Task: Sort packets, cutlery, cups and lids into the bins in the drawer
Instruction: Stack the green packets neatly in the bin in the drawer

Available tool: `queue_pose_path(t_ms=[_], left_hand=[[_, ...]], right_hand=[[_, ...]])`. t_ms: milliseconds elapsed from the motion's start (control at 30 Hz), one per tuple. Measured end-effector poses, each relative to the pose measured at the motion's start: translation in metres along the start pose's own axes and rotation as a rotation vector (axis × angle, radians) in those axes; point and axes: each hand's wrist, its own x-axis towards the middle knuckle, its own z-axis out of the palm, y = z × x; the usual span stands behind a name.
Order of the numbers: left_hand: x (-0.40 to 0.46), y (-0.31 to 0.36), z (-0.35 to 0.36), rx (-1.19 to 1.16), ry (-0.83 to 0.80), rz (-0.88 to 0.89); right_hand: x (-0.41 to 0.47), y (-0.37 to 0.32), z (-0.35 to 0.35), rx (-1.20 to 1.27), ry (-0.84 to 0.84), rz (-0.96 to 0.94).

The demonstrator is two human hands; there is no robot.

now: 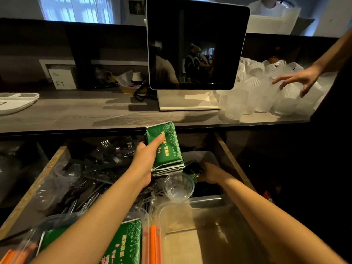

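Note:
My left hand grips a stack of green packets and holds it above the open drawer. My right hand reaches down into the far right bin, its fingers on a green packet lying there; the fingertips are hidden in shadow. A clear plastic cup lies tilted between my two hands. Black plastic cutlery is heaped in the drawer's left part. More green packets lie in a clear bin near me.
An empty clear bin sits at the near right of the drawer. On the counter stand a dark screen, white trays at left and a pile of frosted cups, over which another person's hand reaches.

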Motion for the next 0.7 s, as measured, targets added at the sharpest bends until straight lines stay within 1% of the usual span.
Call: queue_pose_path(t_ms=[67,100,167,200,367,467,533,633,700], left_hand=[[-0.002,0.002,0.002,-0.004,-0.009,0.002],[-0.003,0.003,0.003,0.001,-0.008,0.005],[-0.004,0.002,0.004,0.004,-0.006,0.006],[-0.004,0.001,0.003,0.007,-0.006,0.014],[0.001,-0.008,0.002,0.046,0.016,-0.004],[-0.007,-0.004,0.005,0.057,-0.006,-0.028],[-0.023,0.002,0.013,0.076,-0.007,-0.04],[-0.028,0.001,0.022,0.109,-0.017,-0.018],[-0.031,-0.001,0.028,0.109,-0.047,-0.013]], right_hand=[[0.001,-0.002,0.003,-0.106,-0.054,0.04],[0.001,-0.004,0.004,-0.118,-0.069,0.057],[0.0,-0.003,0.005,-0.056,-0.039,0.041],[-0.001,-0.002,0.005,0.0,0.018,0.032],[-0.012,-0.002,-0.013,0.348,0.302,0.068],[-0.03,-0.015,-0.032,0.509,0.488,0.029],[-0.05,-0.024,-0.044,0.706,0.61,-0.038],[-0.081,-0.039,-0.054,1.052,0.668,-0.16],[-0.096,-0.048,-0.052,1.168,0.637,-0.216]])
